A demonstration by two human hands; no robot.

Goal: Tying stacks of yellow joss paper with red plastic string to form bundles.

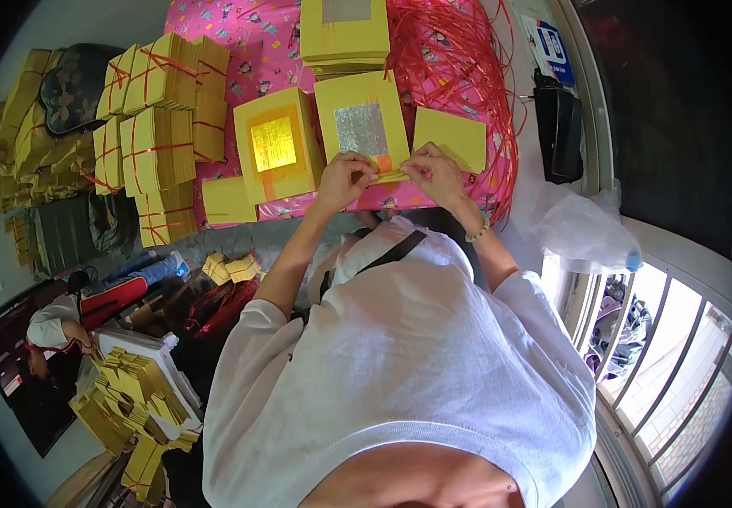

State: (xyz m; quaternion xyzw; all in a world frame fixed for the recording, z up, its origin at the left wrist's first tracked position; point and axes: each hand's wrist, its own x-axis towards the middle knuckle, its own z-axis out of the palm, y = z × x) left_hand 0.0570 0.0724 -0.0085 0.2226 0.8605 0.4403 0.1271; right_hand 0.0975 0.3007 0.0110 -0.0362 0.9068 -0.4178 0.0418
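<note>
At the table's near edge, my left hand [346, 181] and my right hand [439, 176] are closed in pinches on the near edge of a yellow paper sheet [391, 176], which looks folded between them. Just beyond lies a stack of yellow paper with a silver foil square [359, 127] on top and an orange mark beside my fingers. To the left is a thick yellow stack bearing a gold foil square [273, 142]. A plain yellow stack [452, 138] sits by my right hand. Farther back, another yellow stack [345, 38] carries silver foil.
Pink patterned cloth [252, 55] covers the table. Loose red strips [455, 63] spread at the far right. Yellow bundles [160, 148] tied in red are piled left. A clear plastic bag [586, 229] hangs near window bars [679, 372]. A co-worker [54, 326] is at lower left.
</note>
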